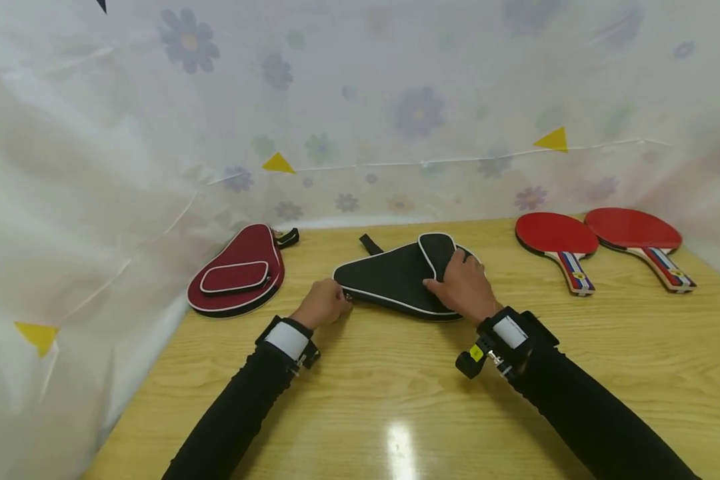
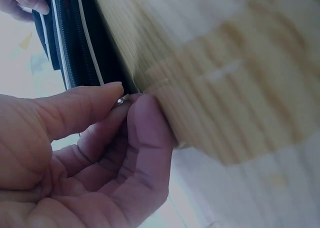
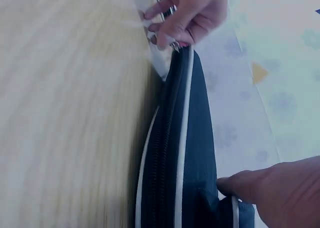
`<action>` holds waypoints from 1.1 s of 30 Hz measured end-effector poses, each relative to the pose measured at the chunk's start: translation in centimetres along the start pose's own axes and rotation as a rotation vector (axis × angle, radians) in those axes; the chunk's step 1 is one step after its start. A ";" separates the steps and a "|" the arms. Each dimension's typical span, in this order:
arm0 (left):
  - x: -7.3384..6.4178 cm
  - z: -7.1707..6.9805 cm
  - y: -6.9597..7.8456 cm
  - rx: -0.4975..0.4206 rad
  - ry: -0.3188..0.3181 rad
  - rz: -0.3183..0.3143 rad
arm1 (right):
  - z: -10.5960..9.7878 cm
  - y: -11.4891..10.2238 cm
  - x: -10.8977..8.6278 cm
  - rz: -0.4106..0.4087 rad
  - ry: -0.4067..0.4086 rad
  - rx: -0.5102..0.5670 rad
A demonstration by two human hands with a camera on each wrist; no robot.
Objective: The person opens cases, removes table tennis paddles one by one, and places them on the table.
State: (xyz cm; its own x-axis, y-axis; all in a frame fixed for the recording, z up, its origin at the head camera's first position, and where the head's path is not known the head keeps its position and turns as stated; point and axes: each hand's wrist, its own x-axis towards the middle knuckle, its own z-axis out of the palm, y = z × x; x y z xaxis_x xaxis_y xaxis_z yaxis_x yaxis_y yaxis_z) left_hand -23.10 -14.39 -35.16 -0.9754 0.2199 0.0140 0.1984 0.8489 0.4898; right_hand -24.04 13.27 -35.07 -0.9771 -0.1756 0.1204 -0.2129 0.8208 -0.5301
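A black table tennis paddle case [image 1: 390, 273] with white piping lies on the wooden table, its narrow end to the left. At that narrow end my left hand [image 1: 325, 303] pinches the small metal zipper pull [image 2: 121, 101] between thumb and forefinger. The zipper [image 3: 161, 153] runs along the case's near side, its teeth closed where they show. On the wide end rests my right hand [image 1: 465, 285], thumb and fingers spread over the case by its pocket [image 1: 437, 250]. The right fingertips are partly hidden in the head view.
A dark red paddle case [image 1: 240, 270] lies at the left. Two red table tennis paddles [image 1: 556, 235] [image 1: 633, 228] lie at the back right, handles toward me. Behind the table [image 1: 360, 400] hangs a flowered white curtain [image 1: 348, 113]. A black strap [image 1: 370, 245] sticks out behind the black case.
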 end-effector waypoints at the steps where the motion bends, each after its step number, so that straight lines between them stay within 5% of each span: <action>1: 0.0 -0.1 0.0 -0.003 -0.009 -0.006 | 0.0 -0.1 0.1 0.005 -0.005 -0.023; 16: -0.1 -1.0 -1.0 -0.052 -0.054 -0.048 | -1.0 1.2 1.4 0.008 -0.162 -0.010; 33: -0.3 -1.5 -0.9 -0.092 -0.111 -0.043 | -1.7 2.4 2.6 0.003 -0.237 0.006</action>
State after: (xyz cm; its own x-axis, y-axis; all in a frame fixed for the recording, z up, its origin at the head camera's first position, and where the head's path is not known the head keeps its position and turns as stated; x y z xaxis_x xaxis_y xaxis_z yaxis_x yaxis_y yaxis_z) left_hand -23.16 -15.94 -34.33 -0.9653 0.2401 -0.1026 0.1419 0.8121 0.5661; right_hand -27.12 15.74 -34.61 -0.9516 -0.2963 -0.0815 -0.2090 0.8184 -0.5353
